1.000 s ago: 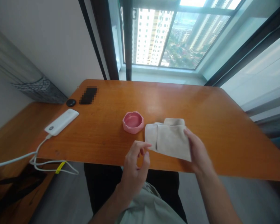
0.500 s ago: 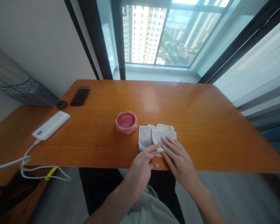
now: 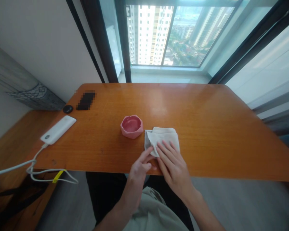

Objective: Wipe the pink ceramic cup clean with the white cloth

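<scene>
Pressing cloth (image 3: 164, 135) on wooden table (image 3: 214, 134), apparently high-rise window (image 3: 183, 35)

Loose pale sage top (image 3: 154, 211) filled bottom centre of frame, fabric soft and creased. Black trousers (image 3: 103, 195) showed lower centre, flanking top. Left hand (image 3: 141, 168) and right hand (image 3: 172, 170) bare, arms uncovered to frame's lower edge.

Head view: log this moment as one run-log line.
right hand: resting on folded beige cloth | left hand: fingertips at cloth's lower-left edge | beside cloth: pink ceramic dish
</scene>
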Available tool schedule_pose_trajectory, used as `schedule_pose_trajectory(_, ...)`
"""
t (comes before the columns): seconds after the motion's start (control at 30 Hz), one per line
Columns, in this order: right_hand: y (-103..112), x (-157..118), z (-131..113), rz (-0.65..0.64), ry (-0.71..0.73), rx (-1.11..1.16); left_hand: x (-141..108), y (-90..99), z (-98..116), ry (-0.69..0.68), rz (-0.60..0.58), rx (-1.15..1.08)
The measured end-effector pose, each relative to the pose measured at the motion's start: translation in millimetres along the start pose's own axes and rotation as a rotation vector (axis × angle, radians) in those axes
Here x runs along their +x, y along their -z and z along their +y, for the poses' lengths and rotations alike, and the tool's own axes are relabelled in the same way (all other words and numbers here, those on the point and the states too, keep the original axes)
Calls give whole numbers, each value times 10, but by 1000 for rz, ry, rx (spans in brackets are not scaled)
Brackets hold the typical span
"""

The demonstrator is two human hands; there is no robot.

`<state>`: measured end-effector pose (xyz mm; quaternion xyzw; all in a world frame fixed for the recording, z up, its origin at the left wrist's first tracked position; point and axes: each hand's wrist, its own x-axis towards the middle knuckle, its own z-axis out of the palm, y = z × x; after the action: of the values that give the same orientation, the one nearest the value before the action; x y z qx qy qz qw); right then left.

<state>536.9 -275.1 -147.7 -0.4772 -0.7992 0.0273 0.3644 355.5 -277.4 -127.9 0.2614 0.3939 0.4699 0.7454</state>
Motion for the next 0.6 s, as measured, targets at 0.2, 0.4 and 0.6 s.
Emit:
schedule_pose_trajectory(0.2,86,110,-25,-151,27,-43,8,186,-34,16,62,-43)
schedule_pose_trajectory(0.4,-28,168,105,-295,-11,-219,37,221,78,12,93,29)
schedule_pose_trajectory(0.6,-2,-153,-14,-377,19,-280,7,446,120,-396,209,505)
